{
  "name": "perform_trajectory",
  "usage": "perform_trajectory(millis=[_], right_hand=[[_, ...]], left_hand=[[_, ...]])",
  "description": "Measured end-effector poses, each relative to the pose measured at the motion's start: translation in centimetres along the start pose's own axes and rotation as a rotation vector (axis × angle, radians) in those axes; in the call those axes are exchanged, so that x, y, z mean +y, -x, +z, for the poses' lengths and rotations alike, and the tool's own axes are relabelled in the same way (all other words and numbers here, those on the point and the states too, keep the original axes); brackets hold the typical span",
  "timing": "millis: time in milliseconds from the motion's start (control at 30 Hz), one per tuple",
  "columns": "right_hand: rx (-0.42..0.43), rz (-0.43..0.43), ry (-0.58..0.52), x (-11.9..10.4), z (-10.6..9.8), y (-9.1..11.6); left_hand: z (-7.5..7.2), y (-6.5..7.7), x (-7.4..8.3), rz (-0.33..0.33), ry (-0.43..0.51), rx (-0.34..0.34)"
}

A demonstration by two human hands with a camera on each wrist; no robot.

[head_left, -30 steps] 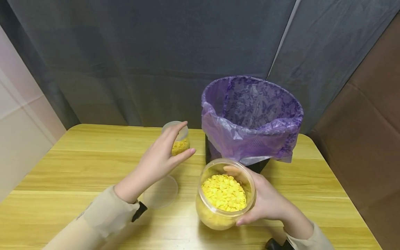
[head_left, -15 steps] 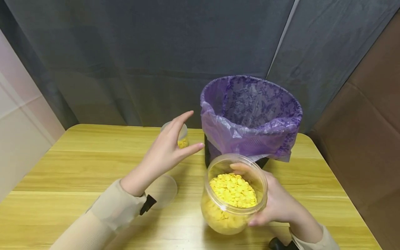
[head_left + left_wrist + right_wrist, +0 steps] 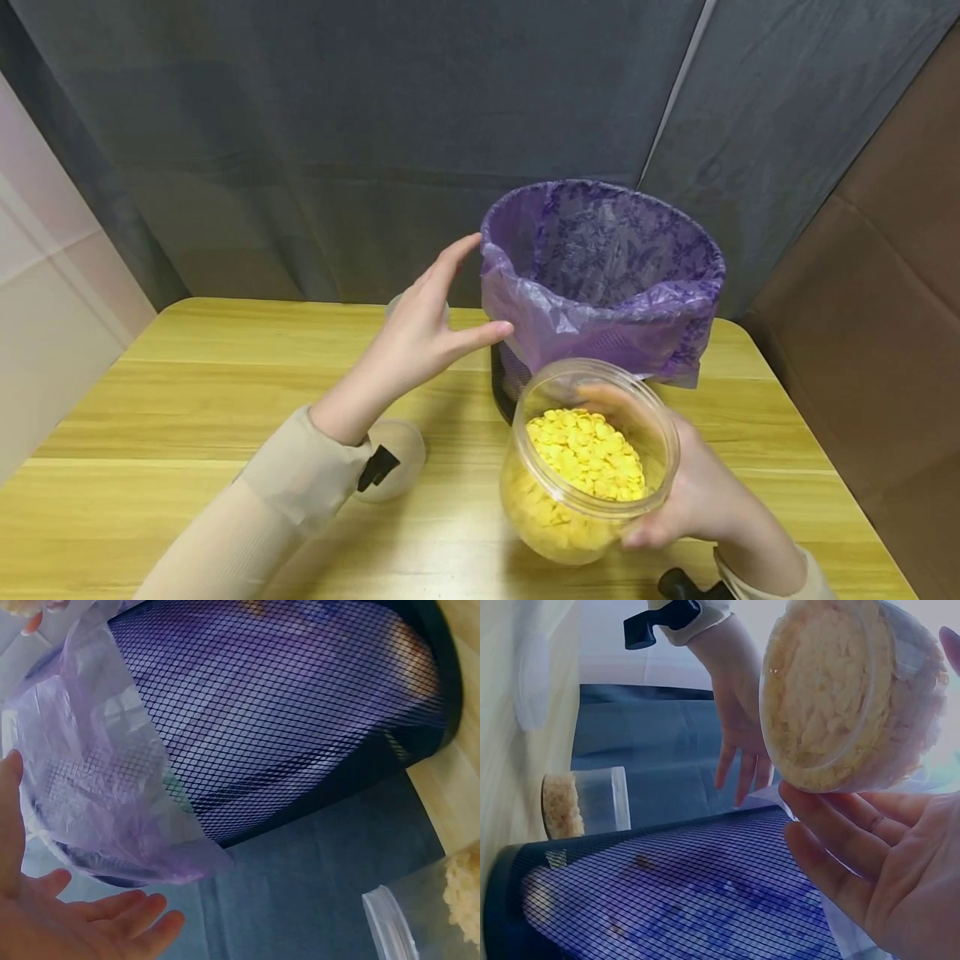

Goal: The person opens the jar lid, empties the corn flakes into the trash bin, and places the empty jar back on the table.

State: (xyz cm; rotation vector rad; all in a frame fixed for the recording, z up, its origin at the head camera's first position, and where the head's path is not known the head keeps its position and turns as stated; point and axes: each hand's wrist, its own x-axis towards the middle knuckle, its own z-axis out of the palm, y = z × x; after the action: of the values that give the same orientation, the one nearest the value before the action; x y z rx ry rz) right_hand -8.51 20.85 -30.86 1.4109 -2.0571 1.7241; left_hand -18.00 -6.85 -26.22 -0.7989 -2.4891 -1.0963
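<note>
My right hand [image 3: 701, 487] grips a clear plastic jar [image 3: 551, 529] by its right side. The jar has no lid on, tilts toward me and is raised over the table, part full of yellow flakes [image 3: 588, 454]. My left hand [image 3: 412, 342] is held up with thumb and fingers spread, its fingertips right at the left rim of a black mesh bin [image 3: 285, 720]. A purple plastic bag [image 3: 592, 329] lines that bin and folds out over its rim. In the left wrist view, nothing sits between the left fingers.
A second jar [image 3: 592, 799] with yellow contents stands left of the bin, mostly hidden behind my left hand in the head view. A clear round lid [image 3: 405, 467] lies on the wooden table [image 3: 187, 400]. A grey curtain [image 3: 337, 150] hangs behind the table.
My left hand has moved right and away from me, from beside the second jar to the bin's rim. My right hand has carried the jar of flakes a little to the right.
</note>
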Motion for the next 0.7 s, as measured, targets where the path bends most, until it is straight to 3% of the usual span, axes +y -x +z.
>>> perform_trajectory(millis=[300, 700], right_hand=[[0.085, 0.020, -0.022, -1.3, -0.7, 0.2], [0.140, -0.042, -0.053, -2.3, -1.7, 0.7]], left_hand=[[0.1, -1.0, 0.5, -0.021, 0.036, 0.001], [1.1, -2.1, 1.0, 0.018, 0.090, 0.040]])
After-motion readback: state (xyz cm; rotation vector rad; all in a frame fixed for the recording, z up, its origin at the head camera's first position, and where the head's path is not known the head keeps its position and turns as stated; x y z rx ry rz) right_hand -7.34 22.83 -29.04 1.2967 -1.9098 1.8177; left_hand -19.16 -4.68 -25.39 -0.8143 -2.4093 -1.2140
